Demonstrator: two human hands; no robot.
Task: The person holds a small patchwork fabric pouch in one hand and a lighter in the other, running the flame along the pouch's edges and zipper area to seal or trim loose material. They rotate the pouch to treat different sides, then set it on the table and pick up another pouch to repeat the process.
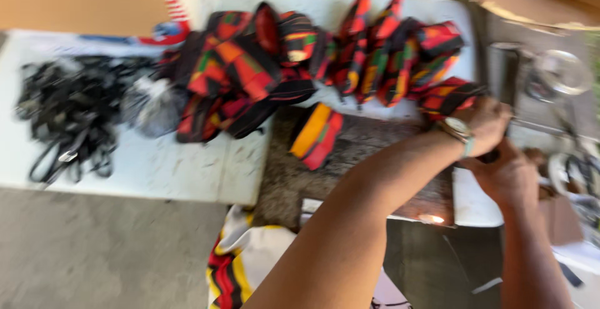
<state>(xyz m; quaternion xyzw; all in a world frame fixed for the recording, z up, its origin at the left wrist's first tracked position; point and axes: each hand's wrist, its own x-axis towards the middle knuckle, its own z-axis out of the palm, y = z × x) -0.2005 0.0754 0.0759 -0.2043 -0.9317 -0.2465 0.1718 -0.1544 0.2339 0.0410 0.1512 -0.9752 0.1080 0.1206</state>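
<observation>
Many pouches finished, one in hand
Left hand (486, 123) and right hand (507, 174) close fingers on a patterned pouch (447, 96) at three o'clock; pile of pouches (300, 59) at twelve.

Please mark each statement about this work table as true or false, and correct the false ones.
1. The left hand wears a wristwatch. True.
2. The patterned fabric pouches are plain blue. False: they are red, orange, green and black.
3. A pile of black straps lies at the table's left end. True.
4. The two hands are far apart. False: the right hand is directly beside the left.
</observation>
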